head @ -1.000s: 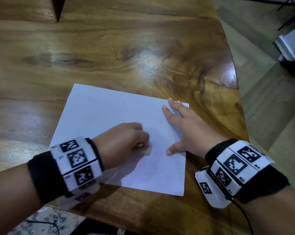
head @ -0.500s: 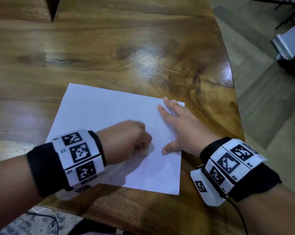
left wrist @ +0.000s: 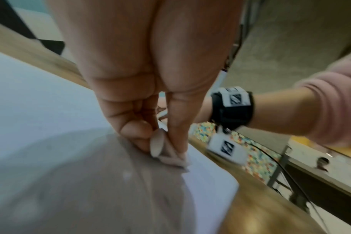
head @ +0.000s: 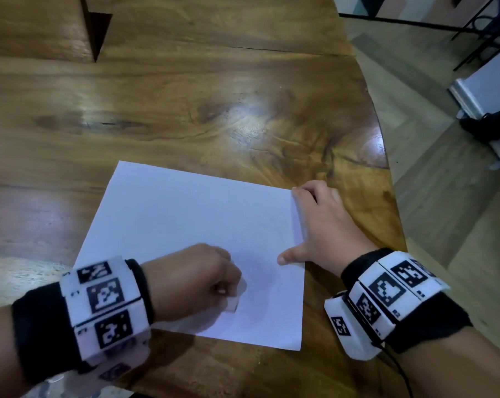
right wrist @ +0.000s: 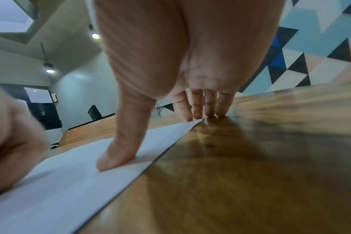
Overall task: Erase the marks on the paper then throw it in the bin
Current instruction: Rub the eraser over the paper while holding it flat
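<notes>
1. Leftmost, the left hand (head: 191, 282) pinches a small eraser (head: 234, 305), pressing it onto the paper (head: 185, 225) near its near-right corner.
2. Faint marks lie just right and far of the eraser.
3. Rightmost, the right hand (head: 322, 225) has straight fingers (right wrist: 196, 109) pinning the paper's right edge to the tabletop (head: 214, 110).

eraser (head: 235, 302): we see only a pale corner under the left hand (head: 195, 282); the curled fingers cover the rest, and the wrist view blurs its shape.
marks on paper (head: 191, 225): too faint for us to read.
right hand (head: 323, 225): we cannot see its fingertips from the head view.
</notes>
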